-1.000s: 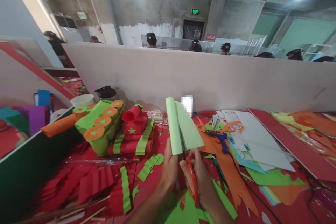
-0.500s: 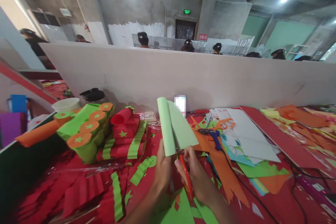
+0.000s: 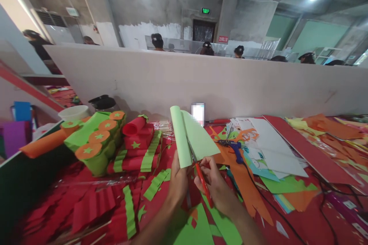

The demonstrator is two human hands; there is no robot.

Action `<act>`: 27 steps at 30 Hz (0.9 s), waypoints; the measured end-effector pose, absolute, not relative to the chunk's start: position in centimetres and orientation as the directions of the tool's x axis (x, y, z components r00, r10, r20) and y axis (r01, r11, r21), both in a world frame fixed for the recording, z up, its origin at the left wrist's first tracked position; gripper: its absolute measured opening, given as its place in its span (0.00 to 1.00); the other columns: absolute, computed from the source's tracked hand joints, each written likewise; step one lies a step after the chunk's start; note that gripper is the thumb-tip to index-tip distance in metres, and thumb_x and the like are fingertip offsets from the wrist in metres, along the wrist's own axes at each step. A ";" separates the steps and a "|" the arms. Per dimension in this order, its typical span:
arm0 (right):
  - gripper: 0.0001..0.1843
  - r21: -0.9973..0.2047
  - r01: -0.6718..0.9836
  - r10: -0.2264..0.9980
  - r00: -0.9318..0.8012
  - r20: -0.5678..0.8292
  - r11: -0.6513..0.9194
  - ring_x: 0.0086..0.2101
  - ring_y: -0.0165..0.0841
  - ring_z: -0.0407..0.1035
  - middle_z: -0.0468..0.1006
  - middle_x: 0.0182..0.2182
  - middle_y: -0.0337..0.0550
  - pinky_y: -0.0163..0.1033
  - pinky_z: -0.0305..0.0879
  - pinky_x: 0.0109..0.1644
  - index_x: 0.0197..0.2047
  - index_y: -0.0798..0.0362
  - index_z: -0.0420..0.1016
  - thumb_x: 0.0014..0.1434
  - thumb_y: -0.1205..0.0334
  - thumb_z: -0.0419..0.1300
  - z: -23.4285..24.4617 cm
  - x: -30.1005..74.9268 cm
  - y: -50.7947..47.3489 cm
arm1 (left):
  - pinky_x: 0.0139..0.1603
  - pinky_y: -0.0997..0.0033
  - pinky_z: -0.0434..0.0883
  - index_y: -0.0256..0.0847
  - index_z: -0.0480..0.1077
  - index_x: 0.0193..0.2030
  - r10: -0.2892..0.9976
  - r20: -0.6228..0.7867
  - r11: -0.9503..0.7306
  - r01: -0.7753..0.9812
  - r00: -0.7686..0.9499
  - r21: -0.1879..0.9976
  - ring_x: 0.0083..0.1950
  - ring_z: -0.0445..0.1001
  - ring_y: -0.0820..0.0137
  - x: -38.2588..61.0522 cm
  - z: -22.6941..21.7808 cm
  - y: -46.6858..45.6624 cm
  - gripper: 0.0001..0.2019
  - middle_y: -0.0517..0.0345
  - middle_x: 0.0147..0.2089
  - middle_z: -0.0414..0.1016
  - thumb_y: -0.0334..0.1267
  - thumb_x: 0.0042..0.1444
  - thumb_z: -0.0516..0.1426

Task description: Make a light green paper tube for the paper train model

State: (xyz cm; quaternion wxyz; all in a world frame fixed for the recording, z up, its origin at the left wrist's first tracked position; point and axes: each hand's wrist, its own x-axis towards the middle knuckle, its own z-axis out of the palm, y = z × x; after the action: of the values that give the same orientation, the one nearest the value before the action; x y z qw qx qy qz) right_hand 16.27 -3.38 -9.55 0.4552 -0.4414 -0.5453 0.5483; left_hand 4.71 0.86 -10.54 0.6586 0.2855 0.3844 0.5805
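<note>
My left hand point(image 3: 179, 179) is closed around the lower end of a pale green sheet point(image 3: 201, 136), whose left side is rolled into a tube. Red-handled scissors point(image 3: 203, 183) are in my right hand point(image 3: 212, 178), fingers wrapped at the handles. The metal blades point up and away from me and lie against the sheet beside the roll. Below my wrists, bright green paper pieces point(image 3: 195, 224) lie on the red table surface.
On the left are green-and-orange paper shapes point(image 3: 97, 145), red rolls with green strips point(image 3: 138, 145) and a white bowl point(image 3: 74, 113). To the right sit a blue glue gun point(image 3: 234, 147), orange paper point(image 3: 248, 187) and white sheets point(image 3: 277, 149). A pale partition point(image 3: 143, 80) stands behind; people sit beyond it.
The scissor blades show more of their length against the sheet, and the sheet's right part has swung slightly outward to the right. Both hands keep their grip.
</note>
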 end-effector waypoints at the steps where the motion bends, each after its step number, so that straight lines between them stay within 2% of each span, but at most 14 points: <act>1: 0.21 -1.000 -0.018 0.981 -0.195 0.021 0.018 0.28 0.26 0.58 0.64 0.32 0.31 0.32 0.59 0.34 0.44 0.46 0.53 0.58 0.53 0.63 -9.6 16.2 -3.4 | 0.39 0.67 0.74 0.45 0.69 0.49 0.985 -0.168 0.160 -0.557 0.036 0.815 0.41 0.78 0.63 4.7 -10.5 0.8 0.21 0.57 0.36 0.78 0.33 0.44 0.60; 4: 0.19 -0.999 -0.015 0.978 -0.204 0.046 0.044 0.26 0.25 0.56 0.63 0.31 0.30 0.31 0.58 0.31 0.45 0.45 0.51 0.61 0.56 0.61 -9.8 16.0 -3.5 | 0.33 0.71 0.73 0.46 0.69 0.48 0.985 -0.167 0.168 -0.569 0.054 0.805 0.34 0.77 0.67 4.8 -10.5 0.3 0.20 0.60 0.33 0.77 0.34 0.45 0.61; 7: 0.18 -1.000 0.009 0.974 -0.225 0.022 0.024 0.23 0.25 0.55 0.62 0.30 0.29 0.30 0.56 0.27 0.47 0.44 0.50 0.62 0.56 0.58 -9.6 15.8 -3.8 | 0.20 0.78 0.65 0.47 0.67 0.49 0.970 -0.217 0.239 -0.540 0.107 0.807 0.20 0.69 0.74 4.8 -10.8 -0.2 0.20 0.67 0.24 0.69 0.34 0.46 0.59; 10: 0.19 -0.999 0.046 0.975 -0.223 0.004 0.015 0.22 0.25 0.56 0.61 0.29 0.30 0.30 0.57 0.25 0.52 0.43 0.49 0.64 0.53 0.54 -9.3 15.8 -3.9 | 0.15 0.80 0.60 0.47 0.66 0.50 0.953 -0.248 0.302 -0.501 0.173 0.811 0.14 0.63 0.77 4.9 -11.0 -0.4 0.21 0.71 0.19 0.63 0.36 0.48 0.58; 15: 0.22 -0.995 0.101 0.981 -0.191 -0.003 0.017 0.22 0.26 0.57 0.61 0.28 0.30 0.31 0.57 0.25 0.56 0.43 0.48 0.64 0.49 0.53 -9.4 16.1 -3.9 | 0.15 0.80 0.62 0.47 0.64 0.53 0.954 -0.223 0.294 -0.483 0.201 0.825 0.14 0.62 0.78 4.9 -10.3 -0.6 0.24 0.71 0.20 0.63 0.36 0.47 0.59; 20: 0.21 -0.992 0.112 0.986 -0.160 0.039 0.057 0.23 0.28 0.58 0.60 0.26 0.30 0.32 0.57 0.26 0.59 0.42 0.47 0.67 0.49 0.50 -10.5 16.4 -4.1 | 0.15 0.80 0.62 0.48 0.65 0.53 0.944 -0.230 0.318 -0.462 0.236 0.828 0.15 0.62 0.76 5.0 -10.1 -0.7 0.23 0.71 0.19 0.60 0.35 0.48 0.57; 24: 0.26 -0.993 0.098 0.990 -0.130 0.050 0.063 0.21 0.27 0.56 0.62 0.26 0.30 0.31 0.55 0.24 0.61 0.43 0.44 0.66 0.47 0.51 -11.0 16.2 -4.0 | 0.17 0.79 0.63 0.47 0.67 0.52 0.952 -0.215 0.295 -0.455 0.219 0.841 0.19 0.66 0.75 4.9 -11.1 -0.4 0.22 0.67 0.23 0.67 0.37 0.48 0.60; 27: 0.26 -0.993 0.094 0.992 -0.111 0.059 0.070 0.22 0.28 0.59 0.63 0.27 0.31 0.31 0.56 0.24 0.61 0.45 0.45 0.66 0.46 0.50 -10.3 16.0 -4.1 | 0.17 0.78 0.63 0.46 0.67 0.53 0.948 -0.210 0.300 -0.443 0.240 0.845 0.18 0.66 0.75 4.9 -11.6 -0.2 0.23 0.65 0.25 0.69 0.39 0.48 0.60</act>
State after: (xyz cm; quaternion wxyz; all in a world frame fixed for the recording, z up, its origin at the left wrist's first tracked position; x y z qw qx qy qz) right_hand 16.02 -4.11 -10.30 0.4631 -0.4798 -0.5662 0.4845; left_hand 4.88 -0.24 -11.59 0.7126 0.3351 0.3769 0.4877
